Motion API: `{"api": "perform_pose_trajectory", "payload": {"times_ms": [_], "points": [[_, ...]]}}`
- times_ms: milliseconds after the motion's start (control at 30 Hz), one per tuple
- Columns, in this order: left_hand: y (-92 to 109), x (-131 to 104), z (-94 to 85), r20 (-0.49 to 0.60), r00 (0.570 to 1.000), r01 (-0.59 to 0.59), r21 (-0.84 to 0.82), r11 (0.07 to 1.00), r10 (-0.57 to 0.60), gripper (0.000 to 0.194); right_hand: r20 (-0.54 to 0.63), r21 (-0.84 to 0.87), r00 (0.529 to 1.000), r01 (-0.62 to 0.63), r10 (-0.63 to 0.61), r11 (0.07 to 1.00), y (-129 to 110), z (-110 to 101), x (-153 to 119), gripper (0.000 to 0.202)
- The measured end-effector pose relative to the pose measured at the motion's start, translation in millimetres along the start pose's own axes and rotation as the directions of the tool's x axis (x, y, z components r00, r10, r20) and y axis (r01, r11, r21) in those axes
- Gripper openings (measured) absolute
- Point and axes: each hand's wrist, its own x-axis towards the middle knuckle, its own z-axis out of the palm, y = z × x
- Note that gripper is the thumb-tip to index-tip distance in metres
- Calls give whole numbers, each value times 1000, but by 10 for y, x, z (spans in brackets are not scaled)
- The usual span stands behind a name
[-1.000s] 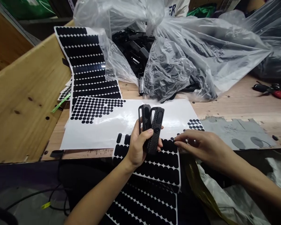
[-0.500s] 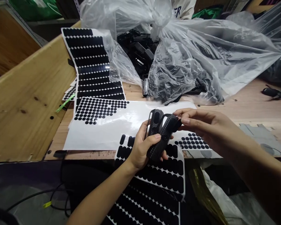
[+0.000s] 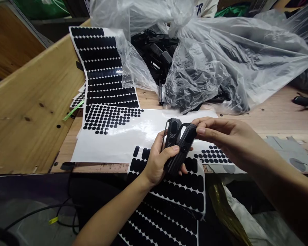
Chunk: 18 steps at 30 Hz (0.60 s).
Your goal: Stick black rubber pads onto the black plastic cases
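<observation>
Two black textured plastic pieces (image 3: 182, 150) lie side by side in my left hand (image 3: 160, 159), whose thumb presses across the nearer one. The fingers of my right hand (image 3: 215, 131) are pinched together at the upper right end of that piece; anything small between them is hidden. A dark oval patch shows on each piece. Beneath my hands a sheet of black oval stickers (image 3: 192, 196) hangs over the table edge. Behind it on the table is a white sheet with small black dots (image 3: 118, 145).
A clear plastic bag (image 3: 207, 58) full of black parts fills the back of the table (image 3: 267, 116). A tall sticker sheet (image 3: 102, 61) leans near the wooden side board (image 3: 41, 112). Black and red tools (image 3: 304, 101) lie at the far right.
The dark piece that stuck out at my right fingertips now lies against the end of the nearer part. My right fingers have closed in on that end. The view has shifted slightly.
</observation>
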Motion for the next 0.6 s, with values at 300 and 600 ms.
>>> {"api": "perform_pose_trajectory", "payload": {"times_ms": [300, 600], "points": [[4, -4, 8, -9, 1000, 5, -3, 1000, -5, 55, -71, -197, 994, 72, -87, 978, -82, 39, -31, 19], [-15, -2, 5, -12, 1000, 2, -2, 1000, -2, 56, -136, -387, 961, 170, -239, 906, -104, 109, -85, 19]]}}
